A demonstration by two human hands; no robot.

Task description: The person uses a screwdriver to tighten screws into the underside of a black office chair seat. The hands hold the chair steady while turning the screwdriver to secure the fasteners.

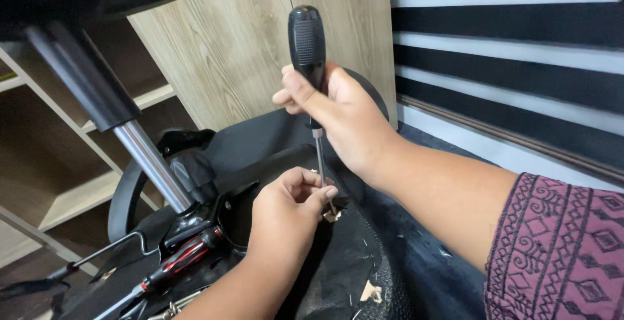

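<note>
My right hand [344, 115] grips the black handle of a screwdriver [307, 43] held upright, its metal shaft pointing down. My left hand [289, 209] pinches the lower end of the shaft where the tip meets the black underside of an overturned office chair seat [344, 261]. A small pale scrap lies right at the tip. The tip itself is hidden by my left fingers.
The chair's chrome gas cylinder [149, 160] and black column rise at the left. A red-and-black screwdriver [179, 261] lies on the chair's mechanism at lower left. Wooden shelves [78, 196] stand behind, a wood panel [247, 40] and striped blinds [507, 40] at the back.
</note>
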